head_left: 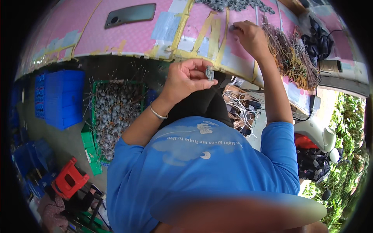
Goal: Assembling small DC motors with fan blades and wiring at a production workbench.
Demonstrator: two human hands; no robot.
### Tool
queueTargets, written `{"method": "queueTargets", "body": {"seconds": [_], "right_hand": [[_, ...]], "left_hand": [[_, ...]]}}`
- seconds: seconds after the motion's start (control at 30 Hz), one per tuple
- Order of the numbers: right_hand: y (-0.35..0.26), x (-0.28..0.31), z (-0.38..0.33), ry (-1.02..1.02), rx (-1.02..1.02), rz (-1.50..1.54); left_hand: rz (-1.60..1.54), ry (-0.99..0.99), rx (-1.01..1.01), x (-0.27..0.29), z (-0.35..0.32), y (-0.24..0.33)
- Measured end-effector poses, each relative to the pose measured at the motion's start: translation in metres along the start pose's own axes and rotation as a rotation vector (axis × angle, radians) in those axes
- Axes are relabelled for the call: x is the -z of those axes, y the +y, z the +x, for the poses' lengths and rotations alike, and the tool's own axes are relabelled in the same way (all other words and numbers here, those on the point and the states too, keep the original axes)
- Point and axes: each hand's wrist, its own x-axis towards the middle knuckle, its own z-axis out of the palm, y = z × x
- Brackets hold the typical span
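In front of my body, just off the table's near edge, my left hand (pixel 188 78) pinches a small grey-green moulded part (pixel 210 73) between thumb and fingers. My right hand (pixel 250 37) reaches over the pink table top (pixel 244 50), its fingers closed on a small dark grey piece (pixel 233 28) at the surface. Most of that piece is covered by the fingertips, so its kind cannot be made out. Beyond the right hand lies a pile of similar small grey parts (pixel 237 4).
Bundled thin wires (pixel 285 58) lie right of my right hand. A phone (pixel 130 16) rests on the table at left. Below stand a green crate (pixel 93 155) full of grey wired pieces, blue bins (pixel 64 99) and a red stool (pixel 70 178). White cables (pixel 243 108) tangle under the table.
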Motion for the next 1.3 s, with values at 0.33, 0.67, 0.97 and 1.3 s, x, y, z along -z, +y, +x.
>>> {"method": "queueTargets", "body": {"seconds": [0.33,0.67,0.97,1.3], "right_hand": [[-0.124,0.024,-0.105,0.006,-0.274,1.051],[-0.128,0.031,-0.121,-0.016,-0.354,1.042],[-0.13,0.008,-0.121,0.105,-0.316,0.895],[-0.098,0.014,-0.125,-0.008,-0.47,1.335]], "left_hand": [[0.245,0.083,-0.225,-0.003,-0.008,0.003],[0.613,0.137,-0.345,-0.018,-0.017,-0.002],[0.931,0.199,-0.671,-0.025,-0.008,-0.007],[0.515,0.007,-0.188,-0.022,0.0,-0.001]]}}
